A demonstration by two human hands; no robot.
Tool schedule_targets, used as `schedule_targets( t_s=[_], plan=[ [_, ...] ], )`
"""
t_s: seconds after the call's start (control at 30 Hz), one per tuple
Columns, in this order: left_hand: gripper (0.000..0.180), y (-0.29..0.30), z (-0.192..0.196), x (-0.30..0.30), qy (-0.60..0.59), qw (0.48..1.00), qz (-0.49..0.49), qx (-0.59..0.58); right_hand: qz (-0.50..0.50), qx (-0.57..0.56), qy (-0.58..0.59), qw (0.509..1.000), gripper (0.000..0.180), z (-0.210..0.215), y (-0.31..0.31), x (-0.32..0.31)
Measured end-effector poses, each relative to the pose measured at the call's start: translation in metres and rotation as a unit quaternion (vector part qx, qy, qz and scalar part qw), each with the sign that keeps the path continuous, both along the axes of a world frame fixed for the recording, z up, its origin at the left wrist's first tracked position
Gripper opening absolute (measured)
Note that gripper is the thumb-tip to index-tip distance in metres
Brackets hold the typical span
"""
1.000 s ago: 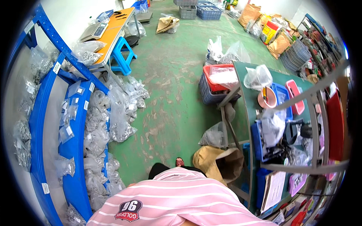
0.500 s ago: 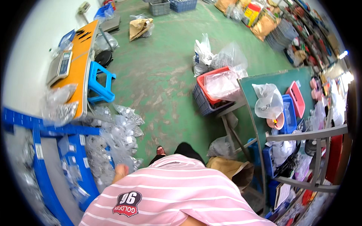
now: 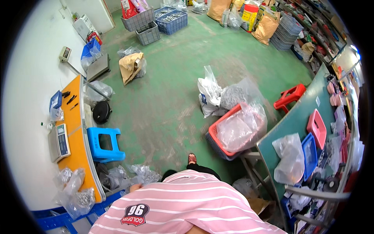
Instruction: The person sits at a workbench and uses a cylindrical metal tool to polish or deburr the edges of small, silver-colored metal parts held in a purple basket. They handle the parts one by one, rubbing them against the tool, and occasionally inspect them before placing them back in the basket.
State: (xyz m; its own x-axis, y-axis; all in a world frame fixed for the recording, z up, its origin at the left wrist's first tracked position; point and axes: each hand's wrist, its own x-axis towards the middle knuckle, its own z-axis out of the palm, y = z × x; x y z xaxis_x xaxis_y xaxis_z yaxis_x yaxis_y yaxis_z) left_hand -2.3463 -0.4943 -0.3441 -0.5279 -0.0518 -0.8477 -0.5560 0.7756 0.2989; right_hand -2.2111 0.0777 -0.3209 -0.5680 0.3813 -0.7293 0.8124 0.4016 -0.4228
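Neither hand is seen, so neither grip can be told; a walk between surfaces seems in hand; nearest lies the red crate (image 3: 224,134) of bagged parts beside the green surface (image 3: 296,124); reaching down is judged needed.

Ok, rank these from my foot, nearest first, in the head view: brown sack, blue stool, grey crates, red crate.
Measured from the foot:
1. Red crate, just ahead to the right, by the green table.
2. Blue stool, to the left, beside the orange table.
3. Brown sack, further ahead on the left.
4. Grey crates, at the far wall.
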Motion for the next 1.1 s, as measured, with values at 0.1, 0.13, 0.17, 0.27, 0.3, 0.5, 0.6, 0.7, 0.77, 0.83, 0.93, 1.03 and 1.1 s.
schedule_targets(
  t_s=[0.1, 0.13, 0.17, 0.27, 0.3, 0.5, 0.6, 0.7, 0.77, 0.83, 0.93, 1.03, 1.1],
  plan=[
    [0.015, 0.028, 0.006, -0.055, -0.028, 0.999, -0.008, -0.018, -0.011, 0.003, 0.102, 0.995, 0.026, 0.035, 0.033, -0.142],
    [0.015, 0.036, 0.004, -0.078, -0.035, 0.999, -0.004, -0.018, -0.019, 0.000, 0.134, 0.991, 0.026, 0.048, 0.041, -0.185],
    [0.015, 0.045, 0.001, -0.101, -0.043, 0.999, 0.000, -0.017, -0.025, -0.004, 0.159, 0.987, 0.026, 0.059, 0.048, -0.224],
    [0.015, 0.058, -0.004, -0.174, -0.045, 0.998, 0.013, -0.035, -0.024, -0.032, 0.230, 0.972, 0.025, 0.074, 0.060, -0.332],
    [0.016, 0.063, -0.008, -0.202, -0.049, 0.998, 0.007, -0.039, -0.029, -0.034, 0.240, 0.970, 0.025, 0.074, 0.064, -0.360],
    [0.018, 0.097, -0.034, -0.427, 0.008, 0.901, -0.426, -0.080, -0.098, -0.009, 0.151, 0.984, 0.025, 0.029, 0.078, -0.416],
    [0.014, 0.166, -0.038, -0.575, 0.121, 0.971, -0.204, -0.038, -0.193, -0.007, 0.065, 0.979, 0.024, 0.023, 0.080, -0.397],
    [0.015, 0.307, 0.031, -0.721, 0.174, 0.973, 0.113, 0.105, -0.308, -0.003, 0.001, 0.951, 0.024, 0.034, 0.079, -0.373],
    [0.016, 0.371, 0.050, -0.787, 0.284, 0.952, -0.002, 0.116, -0.372, 0.000, -0.030, 0.928, 0.024, 0.052, 0.087, -0.368],
    [0.025, 0.426, 0.053, -0.838, 0.364, 0.920, -0.111, 0.097, -0.420, 0.019, -0.053, 0.906, 0.024, 0.080, 0.099, -0.369],
    [0.013, 0.433, -0.039, -0.911, 0.589, 0.680, -0.435, -0.034, -0.265, 0.049, -0.129, 0.954, 0.027, 0.065, 0.164, -0.375],
    [0.009, 0.518, 0.024, -0.923, 0.228, 0.668, -0.666, -0.240, -0.239, 0.071, -0.107, 0.962, 0.032, 0.005, 0.253, -0.415],
    [0.008, 0.559, 0.023, -0.950, 0.172, 0.768, -0.578, -0.215, -0.251, 0.136, -0.039, 0.958, 0.033, 0.013, 0.338, -0.487]
  ],
)
